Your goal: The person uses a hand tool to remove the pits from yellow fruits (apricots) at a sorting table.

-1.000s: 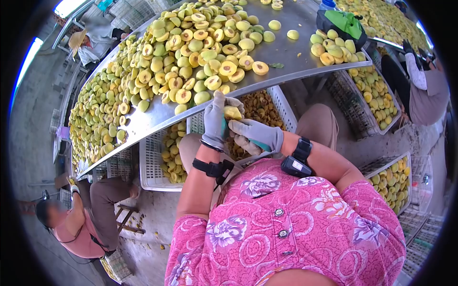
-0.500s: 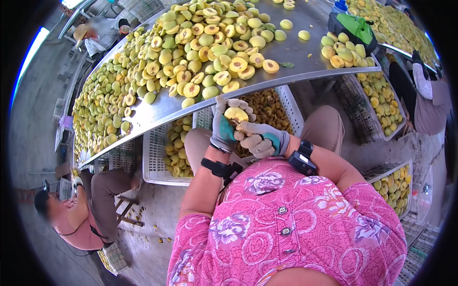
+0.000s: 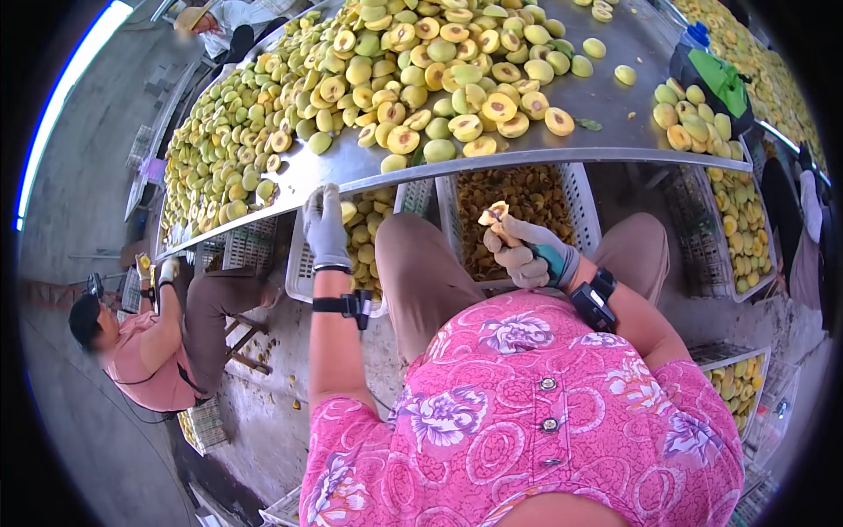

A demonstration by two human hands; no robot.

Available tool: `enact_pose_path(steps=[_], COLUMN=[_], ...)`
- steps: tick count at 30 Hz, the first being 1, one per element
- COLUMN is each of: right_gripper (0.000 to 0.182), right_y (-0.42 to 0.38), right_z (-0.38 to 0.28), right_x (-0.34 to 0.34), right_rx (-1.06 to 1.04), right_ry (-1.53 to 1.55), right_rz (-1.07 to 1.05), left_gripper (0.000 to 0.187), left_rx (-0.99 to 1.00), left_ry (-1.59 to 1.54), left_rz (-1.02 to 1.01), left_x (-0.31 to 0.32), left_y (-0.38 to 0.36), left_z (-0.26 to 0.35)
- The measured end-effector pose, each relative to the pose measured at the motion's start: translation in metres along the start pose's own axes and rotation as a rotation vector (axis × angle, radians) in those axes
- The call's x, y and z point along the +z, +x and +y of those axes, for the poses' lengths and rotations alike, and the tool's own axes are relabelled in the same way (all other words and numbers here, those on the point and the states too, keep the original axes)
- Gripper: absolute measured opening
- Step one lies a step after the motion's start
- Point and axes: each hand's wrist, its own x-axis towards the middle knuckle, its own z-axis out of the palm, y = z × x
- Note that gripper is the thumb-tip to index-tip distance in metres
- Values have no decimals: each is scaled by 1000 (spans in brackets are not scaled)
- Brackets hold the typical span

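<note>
My left hand (image 3: 327, 230), in a grey glove, is over the left crate (image 3: 303, 277) below the table edge. Its fingers are stretched out, and a yellow-green stone-fruit half (image 3: 349, 212) lies right beside them. My right hand (image 3: 534, 253), gloved in grey and green, is closed in front of my lap. At its fingertips is a ragged piece of cut fruit (image 3: 494, 213) with a brown centre; a thin dark edge shows below it, too small to name. Behind this hand stands a crate (image 3: 587, 206) of brownish scraps.
A metal table (image 3: 606, 119) carries a large heap of halved fruit (image 3: 421, 70) and a smaller pile (image 3: 694, 119). A green bag (image 3: 718, 81) stands at the right. Crates of fruit (image 3: 738, 233) are on the floor. A co-worker in pink (image 3: 154, 360) sits at left.
My left hand has moved left and away from my right, from the fruit they held together to the left crate. My right hand has shifted right, with a cut piece at its fingertips. The view has shifted.
</note>
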Motion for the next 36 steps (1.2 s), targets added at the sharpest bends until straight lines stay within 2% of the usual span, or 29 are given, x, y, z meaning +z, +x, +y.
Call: enact_pose_path(steps=[1,2,3,4,5,6,7,8,10,12,13,14,15,16,17,18,19,20,22,23,24,26,28,29,30,31,34,36], right_gripper=[43,43,42,42,41,40,40,40,40,37,36,34,37,37,40,44,44,45,47,48,50,45,37,37,34,31,30,30], right_y=[-1,-1,0,1,4,6,6,6,4,-4,-7,-11,-19,-38,-62,-72,-66,-61,-44,-34,-25,-12,-2,3,8,12,23,28], right_z=[-1,-1,0,0,0,0,-1,-2,-4,-8,-9,-10,-12,-14,-18,-22,-24,-28,-28,-25,-23,-22,-17,-17,-17,-18,-17,-16], right_x=[-4,-9,-11,-10,-8,-6,-2,1,5,2,-5,-16,-47,-93,-143,-167,-151,-135,-82,-54,-34,-11,16,23,30,36,55,57], right_rx=[5,-33,-73,-71,-40,-11,17,10,43,11,-37,-85,-83,-90,314,762,753,660,569,418,270,198,41,39,-56,-151,-286,-300], right_ry=[0,-105,-213,-217,-288,-361,-423,-429,-647,-699,-818,-935,-1355,-1353,-1918,-2415,-2418,-2294,-2160,-1858,-1546,-1517,-1382,-1376,-1339,-1303,-1266,-1260], right_rz=[-2,143,289,290,416,544,623,632,781,819,971,1122,1193,1200,978,632,638,793,934,1057,1149,1093,970,978,950,922,871,910], left_gripper=[39,40,40,43,47,47,54,60,66,72,74,76,72,72,70,68,58,58,49,39,39,35,33,34,36,37,31,29], left_rx=[160,318,318,293,267,273,195,116,84,52,48,44,55,62,90,118,208,212,191,29,29,-231,-318,-345,-373,-380,-412,-411], left_ry=[422,844,843,1041,1233,1224,1269,1312,1359,1410,1431,1454,1448,1446,1369,1295,1215,1216,496,173,174,-544,-654,-759,-864,-870,-932,-900], left_rz=[56,111,114,-13,-146,-145,-234,-327,-389,-455,-498,-540,-554,-561,-535,-506,-459,-457,-444,-428,-427,-509,-530,-540,-548,-512,-566,-557], left_x=[-8,-13,-6,9,22,35,50,62,82,95,100,104,104,103,99,94,89,86,79,85,90,95,98,104,110,117,128,135], left_y=[5,8,7,7,9,16,26,35,57,69,72,74,79,78,75,71,66,65,65,50,33,8,-2,-15,-27,-35,-53,-60], left_z=[10,17,27,38,42,38,33,29,15,8,8,9,6,5,5,6,3,0,-12,-1,8,17,6,6,7,4,-3,-13])
